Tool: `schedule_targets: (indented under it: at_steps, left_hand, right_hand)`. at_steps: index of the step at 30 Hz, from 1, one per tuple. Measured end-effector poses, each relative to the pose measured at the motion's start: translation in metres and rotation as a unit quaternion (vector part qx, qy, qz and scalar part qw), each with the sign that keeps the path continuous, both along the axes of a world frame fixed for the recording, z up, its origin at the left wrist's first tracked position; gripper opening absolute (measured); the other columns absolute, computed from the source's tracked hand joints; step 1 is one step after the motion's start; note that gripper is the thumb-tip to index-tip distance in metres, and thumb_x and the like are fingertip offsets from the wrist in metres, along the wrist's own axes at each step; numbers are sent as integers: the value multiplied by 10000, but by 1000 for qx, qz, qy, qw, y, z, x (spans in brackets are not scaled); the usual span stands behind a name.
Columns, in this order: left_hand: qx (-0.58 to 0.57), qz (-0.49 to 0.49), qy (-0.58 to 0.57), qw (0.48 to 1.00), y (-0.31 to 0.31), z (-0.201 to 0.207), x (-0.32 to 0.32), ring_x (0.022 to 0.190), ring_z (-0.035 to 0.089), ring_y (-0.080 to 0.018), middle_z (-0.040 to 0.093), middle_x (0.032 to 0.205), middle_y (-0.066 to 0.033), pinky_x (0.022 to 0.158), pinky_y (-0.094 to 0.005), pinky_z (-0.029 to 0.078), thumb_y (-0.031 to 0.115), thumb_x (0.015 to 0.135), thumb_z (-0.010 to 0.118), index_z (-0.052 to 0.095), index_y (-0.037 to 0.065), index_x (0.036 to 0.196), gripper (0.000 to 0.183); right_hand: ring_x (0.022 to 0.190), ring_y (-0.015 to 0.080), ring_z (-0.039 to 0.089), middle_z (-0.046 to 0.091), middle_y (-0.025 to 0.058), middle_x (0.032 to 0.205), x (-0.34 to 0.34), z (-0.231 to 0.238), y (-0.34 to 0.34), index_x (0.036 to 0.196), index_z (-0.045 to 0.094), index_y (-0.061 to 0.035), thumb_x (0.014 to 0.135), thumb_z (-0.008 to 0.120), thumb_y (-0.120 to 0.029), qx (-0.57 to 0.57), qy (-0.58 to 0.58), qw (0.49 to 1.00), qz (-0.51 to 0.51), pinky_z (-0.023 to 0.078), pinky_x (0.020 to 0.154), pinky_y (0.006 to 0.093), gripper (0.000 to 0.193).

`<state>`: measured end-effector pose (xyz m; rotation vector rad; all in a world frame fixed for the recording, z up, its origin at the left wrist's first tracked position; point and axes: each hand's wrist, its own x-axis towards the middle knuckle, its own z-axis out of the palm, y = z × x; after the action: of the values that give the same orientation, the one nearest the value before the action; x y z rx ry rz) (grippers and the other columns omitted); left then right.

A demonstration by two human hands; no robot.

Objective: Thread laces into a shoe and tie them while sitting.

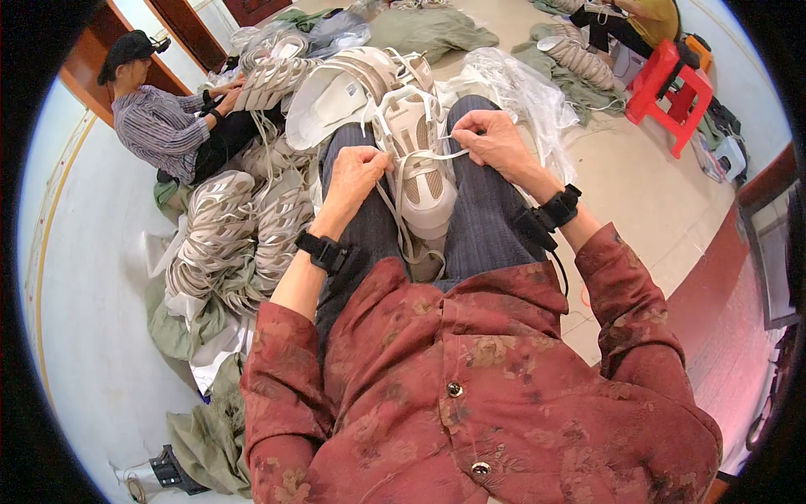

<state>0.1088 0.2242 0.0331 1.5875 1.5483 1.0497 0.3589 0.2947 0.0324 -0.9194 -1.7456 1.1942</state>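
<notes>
Between my knees rests a beige and white sneaker upper (424,189), its toe pointing toward me. A pale shoelace (420,156) runs across its front. My left hand (359,175) is closed in a pinch at the left side of the upper, by the lace. On the other side my right hand (489,143) pinches the lace between thumb and fingers, drawing a length of it out to the right. Lace also hangs down along the left of the toe. The left fingertips are partly hidden, but lace shows at them.
Stacked sneaker uppers (214,231) lie at the left, with more uppers (340,101) just beyond my knees. A person (168,118) sits at the far left handling uppers; another (625,25) sits at the far right. A red stool (672,92) stands nearby. Clear plastic (529,101) covers floor beyond my right knee.
</notes>
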Motion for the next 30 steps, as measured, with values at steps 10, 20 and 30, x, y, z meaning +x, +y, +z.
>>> schedule_targets:
  at_steps: [10, 20, 30]
  left_hand:
    - [75, 24, 128, 989, 9, -2, 0, 525, 497, -98, 550, 530, -33, 519, -288, 388, 244, 833, 598, 694, -2, 721, 287]
    - [38, 9, 54, 998, 5, 0, 1, 517, 478, -78, 522, 537, -6, 511, -262, 383, 263, 855, 598, 665, -11, 712, 317]
    - [12, -8, 25, 1000, 2, -2, 0, 542, 465, -42, 523, 596, 38, 515, -204, 376, 275, 926, 578, 659, 21, 732, 329]
  right_hand:
    - [486, 66, 499, 592, 23, 638, -9, -5, 8, 855, 686, 12, 846, 661, -102, 104, -62, 993, -10, 390, 440, 229, 117]
    - [505, 82, 538, 599, 24, 633, -10, -2, 5, 836, 671, 21, 842, 645, -124, 146, -87, 984, -60, 427, 472, 248, 148]
    - [617, 176, 612, 643, 131, 663, -11, 1, -2, 831, 672, 45, 807, 653, -151, 129, -81, 987, -46, 483, 606, 323, 199]
